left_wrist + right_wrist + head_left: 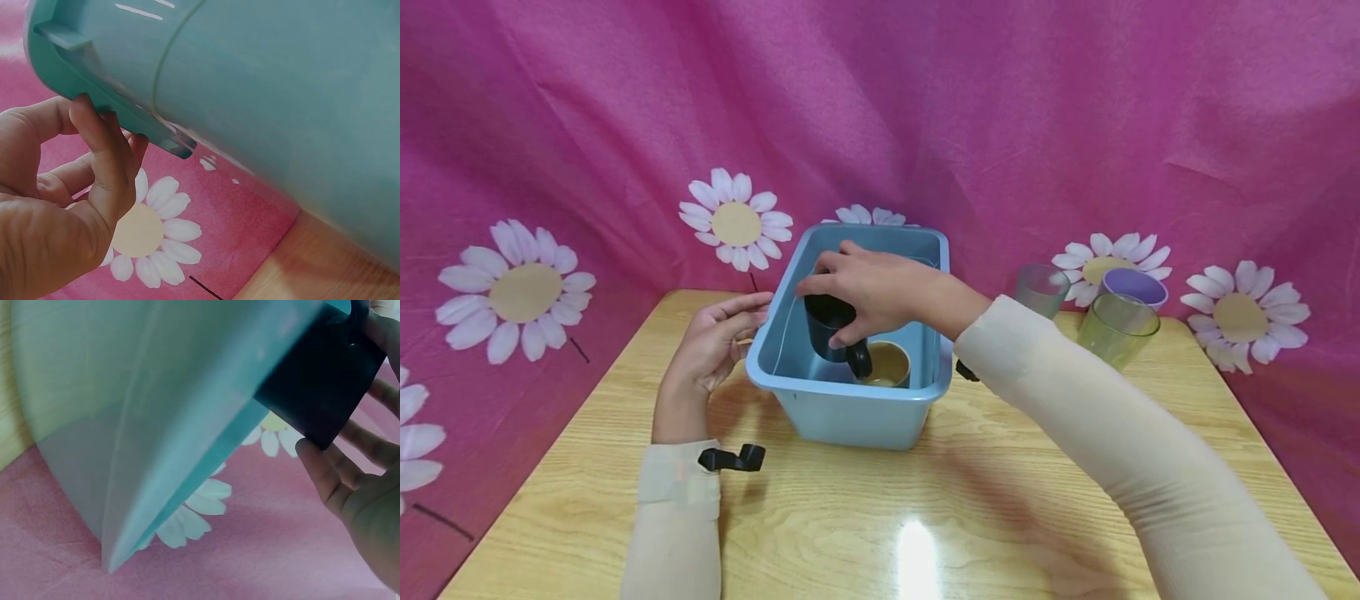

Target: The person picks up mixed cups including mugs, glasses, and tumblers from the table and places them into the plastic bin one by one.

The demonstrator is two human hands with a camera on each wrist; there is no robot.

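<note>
A black mug [830, 325] is in my right hand [880, 292], gripped from above by its upper part, within the opening of a blue plastic tub [857, 417]. In the right wrist view, fingers and thumb go round the black mug [325, 378], partly hidden by the tub wall [187, 425]. Its handle points toward the near right. Beside it in the tub sits a cup with a tan inside [889, 365]. My left hand [711, 342] is at the tub's left side, its fingertips touching the rim; the left wrist view shows them against the rim's outer edge [119, 115].
At the back right of the wooden table [820, 517] stand a clear glass [1042, 287], a purple cup [1135, 286] and a yellow-green glass [1116, 333]. A pink curtain [880, 108] with daisies hangs behind and along the sides.
</note>
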